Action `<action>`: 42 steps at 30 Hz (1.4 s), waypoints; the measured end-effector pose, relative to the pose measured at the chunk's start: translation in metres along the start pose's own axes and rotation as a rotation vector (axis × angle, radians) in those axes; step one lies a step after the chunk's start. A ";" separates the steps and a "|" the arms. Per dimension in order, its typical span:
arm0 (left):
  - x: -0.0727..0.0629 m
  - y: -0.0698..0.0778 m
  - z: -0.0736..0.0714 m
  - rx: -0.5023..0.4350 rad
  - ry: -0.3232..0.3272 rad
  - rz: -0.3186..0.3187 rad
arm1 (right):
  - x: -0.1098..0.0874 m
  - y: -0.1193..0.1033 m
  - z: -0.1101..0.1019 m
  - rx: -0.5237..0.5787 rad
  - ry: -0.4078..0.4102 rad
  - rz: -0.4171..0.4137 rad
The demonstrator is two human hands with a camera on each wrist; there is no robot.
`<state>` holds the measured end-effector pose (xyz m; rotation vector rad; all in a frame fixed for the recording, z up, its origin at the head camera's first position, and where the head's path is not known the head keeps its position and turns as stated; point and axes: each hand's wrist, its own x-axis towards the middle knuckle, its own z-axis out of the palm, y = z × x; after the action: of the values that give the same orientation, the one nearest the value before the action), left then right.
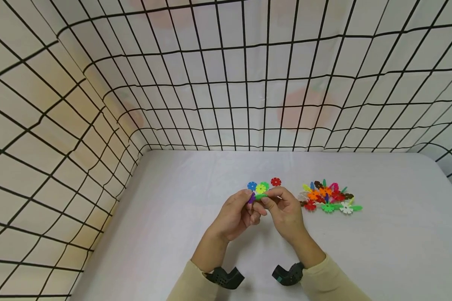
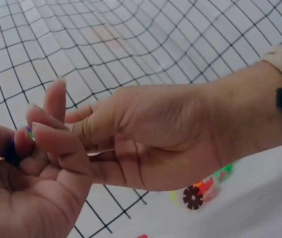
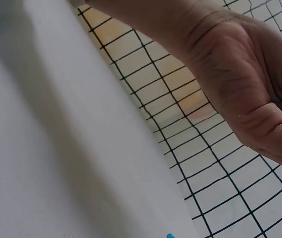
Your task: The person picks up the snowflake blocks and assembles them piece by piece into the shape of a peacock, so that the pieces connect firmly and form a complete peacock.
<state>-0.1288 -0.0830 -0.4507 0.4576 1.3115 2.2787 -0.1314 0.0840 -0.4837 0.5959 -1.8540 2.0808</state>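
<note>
Both hands were raised over the near part of the table and met at the fingertips. The left hand (image 1: 231,215) pinched a purple piece (image 1: 251,198) between thumb and fingers; the right hand (image 1: 286,215) pinched a green piece (image 1: 261,196) in the same way. The two pieces were close together between the hands.

A black grid panel (image 1: 246,82) stood behind the white table (image 1: 154,209). To the right of the hands lay a mixed pile of notched pieces (image 1: 325,191). Just beyond the fingertips were a blue disc (image 1: 252,186), a yellow disc (image 1: 261,189), a second green disc (image 1: 265,184) and, slightly apart, a red disc (image 1: 276,182).

The step in hand was judged to be fitting notch to notch. It called for a steady left pinch near the rim, the notches aligned with one piece turned across the other, and even, straight pressure from the right hand; twisting could have bent the teeth.

The fingers covered most of both held pieces, so it could not be told whether they were engaged. In the left wrist view only slivers of the held pieces showed. The right wrist view cut off the fingertips at its edge; a blue fragment (image 3: 170,236) at the bottom could not be identified.
</note>
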 end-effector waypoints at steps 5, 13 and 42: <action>0.000 0.001 -0.002 -0.111 -0.060 0.053 | 0.002 -0.006 -0.003 0.110 -0.043 -0.023; 0.000 0.002 0.001 0.195 0.138 0.028 | 0.004 -0.014 -0.003 0.059 -0.080 -0.006; -0.001 0.006 0.011 0.655 0.350 -0.030 | -0.001 -0.003 0.001 -0.028 -0.075 -0.039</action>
<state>-0.1242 -0.0784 -0.4405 0.2414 2.2331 1.9139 -0.1288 0.0832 -0.4811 0.7069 -1.8928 2.0305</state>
